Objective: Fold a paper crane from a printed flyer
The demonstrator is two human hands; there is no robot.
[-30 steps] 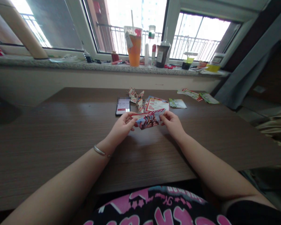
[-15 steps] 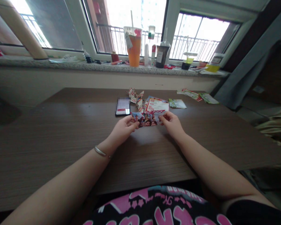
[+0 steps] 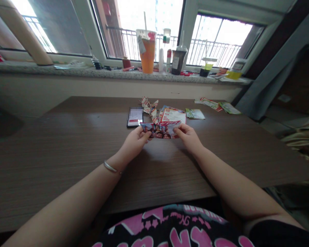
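A printed paper card (image 3: 161, 130) with several pictured people and red lettering along its top is stretched between my hands, just above the table. My left hand (image 3: 136, 139) pinches its left end between thumb and fingers. At the other end, my right hand (image 3: 189, 135) grips it the same way. Behind the card lies a stack of printed cards (image 3: 173, 114), partly covered by it. A folded-paper chain (image 3: 150, 108) in red and white sits beside that stack. Close to my left hand is a phone (image 3: 135, 117) with a lit screen.
Green-and-white cards (image 3: 195, 114) and more leaflets (image 3: 212, 104) lie at the back right of the brown table (image 3: 67, 147). On the windowsill (image 3: 105, 72) stand an orange drink cup (image 3: 147, 51), a dark drink cup (image 3: 178, 60), bottles and pens.
The card has shifted slightly left and spread flatter, showing more of its picture and red lettering. Both hands keep hold of its ends and have barely moved.
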